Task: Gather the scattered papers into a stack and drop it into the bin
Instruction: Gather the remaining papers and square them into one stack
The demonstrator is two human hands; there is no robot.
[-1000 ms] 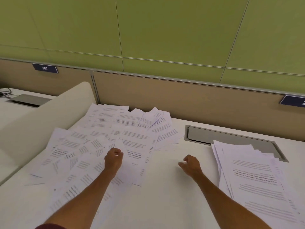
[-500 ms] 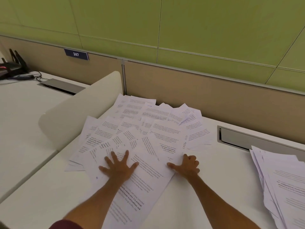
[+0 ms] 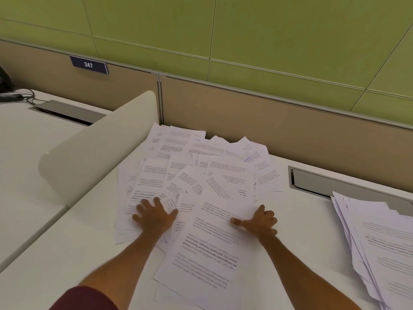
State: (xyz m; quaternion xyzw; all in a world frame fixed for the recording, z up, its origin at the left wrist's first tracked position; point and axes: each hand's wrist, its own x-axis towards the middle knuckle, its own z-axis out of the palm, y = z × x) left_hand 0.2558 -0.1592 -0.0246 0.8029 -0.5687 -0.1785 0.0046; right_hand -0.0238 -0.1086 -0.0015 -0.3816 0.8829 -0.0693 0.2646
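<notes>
Several printed white sheets, the scattered papers (image 3: pixel 201 175), lie overlapping across the middle of the white desk (image 3: pixel 301 231). My left hand (image 3: pixel 154 214) presses flat on the left part of the spread, fingers apart. My right hand (image 3: pixel 259 221) rests at the right edge of the spread, thumb on top of a large sheet (image 3: pixel 207 253) that reaches toward me, the other fingers curled beside the edge. A second pile of papers (image 3: pixel 380 242) lies at the right edge of the view, fanned out. No bin is in view.
A rounded cream divider (image 3: pixel 89 151) runs along the left of the papers, with another desk (image 3: pixel 24 142) beyond it. A tan partition (image 3: pixel 268 121) with a "247" label (image 3: pixel 89 65) closes the back. A grey cable flap (image 3: pixel 324 182) sits at the right rear.
The left hand went from a loose fist to flat with spread fingers on the papers. The right hand moved left onto the spread's edge. The sheets have bunched closer together.
</notes>
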